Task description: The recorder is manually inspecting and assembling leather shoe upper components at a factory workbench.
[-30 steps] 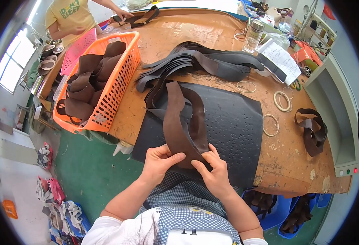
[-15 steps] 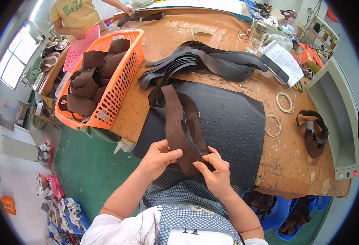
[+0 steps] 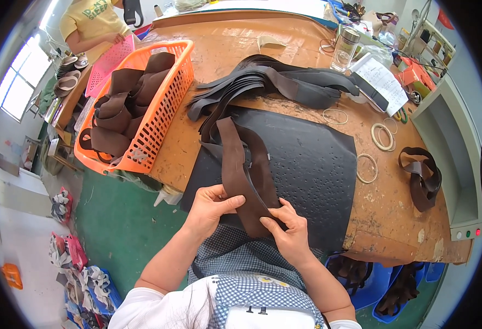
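A long brown strap [image 3: 234, 164], wide and flat, is folded into a loop between my two hands. My left hand [image 3: 210, 207] pinches its left edge, thumb on top. My right hand [image 3: 289, 223] grips the lower fold from the right. The strap's far end lies near a bundle of dark straps [image 3: 257, 82] spread over the table. Beneath the loop is a black mat [image 3: 312, 175] pitted with small holes.
An orange basket [image 3: 164, 104] of coiled brown straps stands at the left. Rubber-like rings [image 3: 382, 137] and a loose brown coil [image 3: 420, 178] lie at the right, beside a grey machine [image 3: 460, 164]. A glass jar [image 3: 345, 50] stands behind. Across the table is another person [image 3: 90, 24].
My hands stay nearly in place, with the strap shifted slightly. The other person has lifted a dark strap off the table's far edge and moved left.
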A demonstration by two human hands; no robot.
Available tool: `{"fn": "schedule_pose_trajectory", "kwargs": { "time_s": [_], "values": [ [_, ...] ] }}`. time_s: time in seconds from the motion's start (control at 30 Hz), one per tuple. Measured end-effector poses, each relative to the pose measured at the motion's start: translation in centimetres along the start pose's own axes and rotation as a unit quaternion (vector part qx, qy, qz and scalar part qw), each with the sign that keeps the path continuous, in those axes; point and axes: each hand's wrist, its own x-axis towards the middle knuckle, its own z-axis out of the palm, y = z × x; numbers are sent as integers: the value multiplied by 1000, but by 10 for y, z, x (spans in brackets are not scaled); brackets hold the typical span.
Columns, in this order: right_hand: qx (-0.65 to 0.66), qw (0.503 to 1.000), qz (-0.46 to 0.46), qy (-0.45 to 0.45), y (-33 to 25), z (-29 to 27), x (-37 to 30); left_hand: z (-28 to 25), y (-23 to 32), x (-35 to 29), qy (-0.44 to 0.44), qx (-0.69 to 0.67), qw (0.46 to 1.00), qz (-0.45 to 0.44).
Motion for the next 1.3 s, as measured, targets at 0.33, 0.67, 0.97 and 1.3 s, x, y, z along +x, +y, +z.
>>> {"fn": "schedule_pose_trajectory", "kwargs": {
  "time_s": [0.33,0.67,0.97,1.3],
  "values": [
    [-38,998,47,-15,-29,-8,14,20,-20,-15,16,-7,1000,11],
    [-47,999,-16,20,-17,-3,5,15,2,-4,11,-6,1000,-22],
    [-42,999,-13,10,-15,-3,3,12,0,2,19,14,1000,-15],
    [53,975,202,-69,-42,-16,11,27,-15,-18,30,2,999,-17]
  ]
}}
